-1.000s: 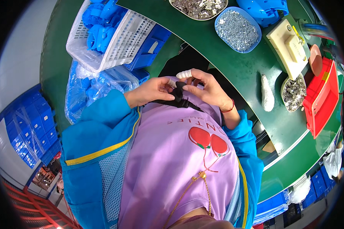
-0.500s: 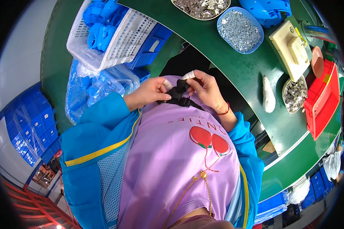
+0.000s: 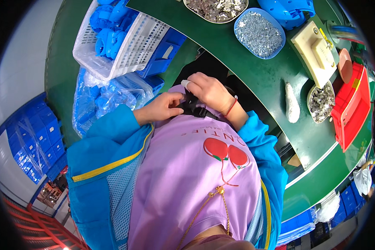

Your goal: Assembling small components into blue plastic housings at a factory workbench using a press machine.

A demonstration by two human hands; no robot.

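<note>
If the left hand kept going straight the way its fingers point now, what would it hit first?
The left hand points its fingers toward the right hand. First in that line is the small black part it already pinches, with the right hand just behind, gripping the same piece. Depth is hard to judge here.

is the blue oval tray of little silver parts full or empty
Full. The blue tray on the green table is covered nearly rim to rim with small silvery pieces; none of its bottom shows.
</note>
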